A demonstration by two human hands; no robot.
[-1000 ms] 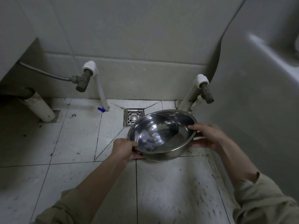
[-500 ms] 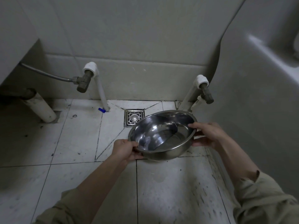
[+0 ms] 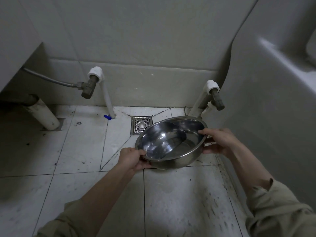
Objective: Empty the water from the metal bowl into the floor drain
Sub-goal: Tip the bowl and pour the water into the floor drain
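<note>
Both hands, L (image 3: 132, 158) & R (image 3: 220, 142), grip metal bowl (image 3: 171, 142) rim, tilted nr floor drain (image 3: 141, 124)

Dim, greyish light comes from above, with deep shadow pooling over the floor tiles (image 3: 25, 142) at left. Soft glints sit inside the metal bowl (image 3: 164, 139); wide-angle distortion bows the wall (image 3: 153, 40) lines near the edges.
</note>
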